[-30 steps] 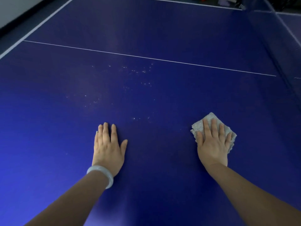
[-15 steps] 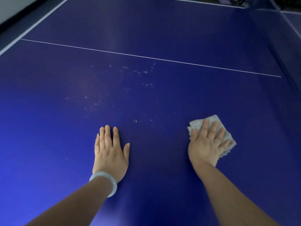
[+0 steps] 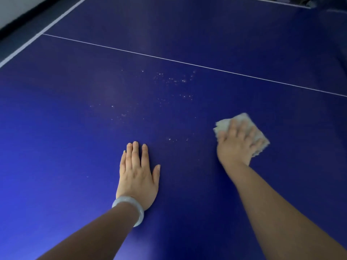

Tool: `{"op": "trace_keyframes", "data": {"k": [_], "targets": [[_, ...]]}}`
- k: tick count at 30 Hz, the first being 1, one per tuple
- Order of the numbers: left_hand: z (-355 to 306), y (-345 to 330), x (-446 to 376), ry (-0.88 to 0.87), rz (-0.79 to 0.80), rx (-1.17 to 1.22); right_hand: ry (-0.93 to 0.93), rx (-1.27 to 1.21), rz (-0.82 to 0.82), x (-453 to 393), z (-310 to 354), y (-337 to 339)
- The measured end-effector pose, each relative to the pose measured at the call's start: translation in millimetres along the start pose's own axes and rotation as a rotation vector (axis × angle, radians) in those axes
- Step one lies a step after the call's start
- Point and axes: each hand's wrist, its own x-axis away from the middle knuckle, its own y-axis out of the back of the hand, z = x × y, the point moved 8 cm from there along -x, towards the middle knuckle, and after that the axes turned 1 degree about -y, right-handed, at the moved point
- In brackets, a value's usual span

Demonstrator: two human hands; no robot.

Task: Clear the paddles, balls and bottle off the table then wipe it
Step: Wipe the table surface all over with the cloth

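Note:
A blue table-tennis table (image 3: 75,147) fills the view. My right hand (image 3: 237,145) presses flat, with spread fingers, on a pale grey folded cloth (image 3: 261,136) lying on the table at the right; the hand is blurred. My left hand (image 3: 138,173), with a pale bangle at the wrist, rests flat on the table, fingers straight. Small white specks (image 3: 174,79) are scattered on the surface beyond both hands. No paddles, balls or bottle show.
A thin white centre line (image 3: 187,62) crosses the table beyond the specks. The table's white-edged left side (image 3: 28,42) borders a dark floor and pale wall. Dark blurred things (image 3: 300,0) lie past the far edge at top right.
My right hand has swung the cloth, its fingers turning from straight ahead toward the right, and slid slightly left. My left hand stays planted in the same spot.

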Motion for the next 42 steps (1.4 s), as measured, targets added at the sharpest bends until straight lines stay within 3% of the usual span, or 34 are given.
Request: {"op": "trace_keyframes", "data": {"k": [3,5,11,16,21,26,28,30,32,34,36,39,40,42], "targets": [[0,-2,0,-0.004,0.012,-0.003,0.484,0.083,0.009,53,74,-19],[1,-3,0,-0.001,0.008,-0.006,0.639,0.141,0.032,60,86,-21],[-1,0,1,-0.009,0.002,-0.008,0.287,0.009,0.135,-12,74,-7],[-2,0,1,-0.013,0.000,0.015,0.530,0.093,0.057,50,36,-11],[-3,4,2,-0.010,0.007,0.030,0.325,0.101,0.017,64,-59,0],[-3,4,2,-0.009,0.001,0.055,0.521,0.172,0.071,110,-87,-6],[-3,4,3,-0.009,-0.005,0.055,0.415,0.150,0.080,107,-122,1],[-3,4,3,-0.008,-0.006,0.066,0.194,0.095,0.057,99,-150,7],[-4,4,3,-0.011,-0.002,0.073,0.078,0.071,0.029,99,-143,9],[-4,5,3,-0.010,-0.014,0.089,0.193,0.079,0.031,112,-99,2],[-3,6,4,-0.010,-0.029,0.101,0.459,0.112,0.053,139,-50,-11],[-1,6,4,-0.008,-0.026,0.106,0.705,0.172,0.094,156,-32,-21],[0,6,4,-0.006,-0.022,0.103,0.687,0.175,0.078,148,-39,-18],[0,7,3,-0.002,-0.020,0.091,0.459,0.113,0.035,119,-60,-10]]}}
